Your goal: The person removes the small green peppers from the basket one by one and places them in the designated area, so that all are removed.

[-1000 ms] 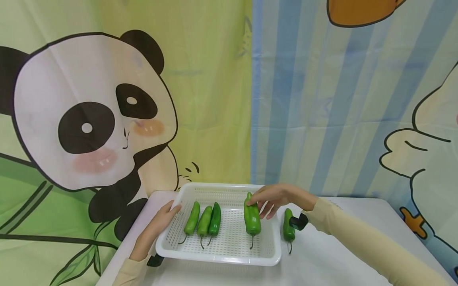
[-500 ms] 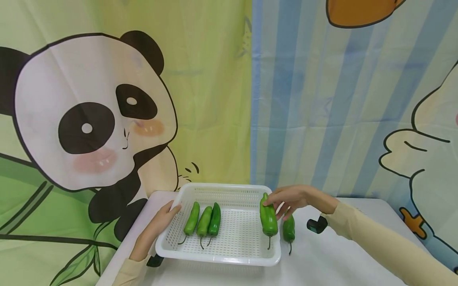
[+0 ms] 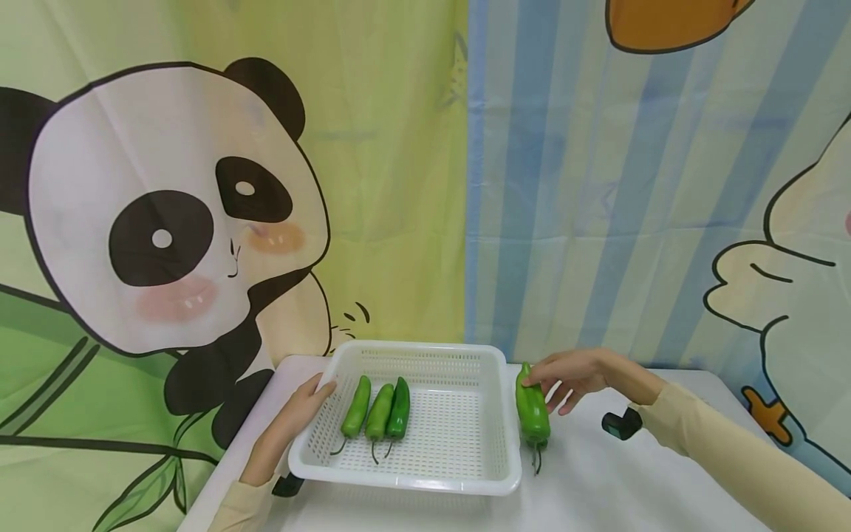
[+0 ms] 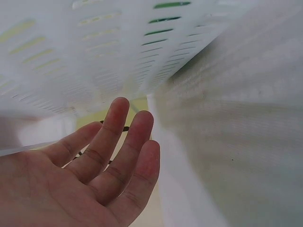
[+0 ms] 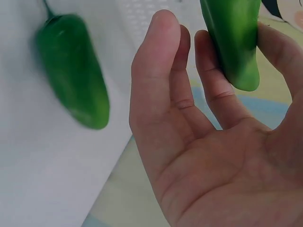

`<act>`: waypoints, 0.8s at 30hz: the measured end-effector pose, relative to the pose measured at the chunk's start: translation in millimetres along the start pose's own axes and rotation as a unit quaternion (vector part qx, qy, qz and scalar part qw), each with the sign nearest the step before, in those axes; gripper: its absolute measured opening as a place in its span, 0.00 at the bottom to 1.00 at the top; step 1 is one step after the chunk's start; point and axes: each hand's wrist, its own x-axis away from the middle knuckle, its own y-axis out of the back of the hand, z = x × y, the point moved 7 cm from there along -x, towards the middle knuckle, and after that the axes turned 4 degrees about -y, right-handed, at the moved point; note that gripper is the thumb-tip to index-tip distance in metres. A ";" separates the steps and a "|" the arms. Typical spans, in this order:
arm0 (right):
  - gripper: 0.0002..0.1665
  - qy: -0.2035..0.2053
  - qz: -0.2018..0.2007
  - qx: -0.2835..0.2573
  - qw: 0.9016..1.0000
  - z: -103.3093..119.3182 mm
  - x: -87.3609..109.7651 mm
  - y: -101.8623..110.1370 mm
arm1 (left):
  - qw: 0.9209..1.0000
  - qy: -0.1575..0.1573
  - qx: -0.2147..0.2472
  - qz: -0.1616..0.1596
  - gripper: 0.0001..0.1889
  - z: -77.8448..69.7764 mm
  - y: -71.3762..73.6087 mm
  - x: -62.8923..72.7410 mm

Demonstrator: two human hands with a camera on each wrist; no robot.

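Observation:
My right hand (image 3: 575,372) pinches a large green pepper (image 3: 532,410) near its tip, stem end down, just outside the right side of the white plastic basket (image 3: 405,482). In the right wrist view, the thumb and a finger press either side of this pepper (image 5: 236,42). A second green pepper (image 5: 73,71) lies on the table below; the held one nearly hides it in the head view. My left hand (image 3: 303,408) holds the basket's left rim, its thumb over the edge. Below that rim, the fingers (image 4: 120,156) extend loosely along the outside wall.
Inside the basket's left half lie three green peppers (image 3: 379,414) side by side. The basket stands on a white table (image 3: 612,473). Behind the table hangs a printed curtain (image 3: 399,185) with a panda and blue stripes.
My right hand has carried the pepper rightward, from above the basket's inside to outside its right rim, over the pepper on the table. My left hand and the basket have stayed put.

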 end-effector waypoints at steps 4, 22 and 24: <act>0.24 -0.023 -0.026 -0.003 0.999 -20.4 -2.3 9.4 | 1.000 -0.001 0.005 0.005 0.29 1.2 -0.1 0.2; 0.23 -0.080 -0.111 0.029 0.990 -89.7 -21.6 35.1 | 1.000 0.001 0.009 0.006 0.29 0.2 -0.6 1.0; 0.22 -0.084 -0.110 0.034 0.990 -92.2 -23.7 34.0 | 1.000 0.001 0.011 0.006 0.29 0.3 -0.6 0.8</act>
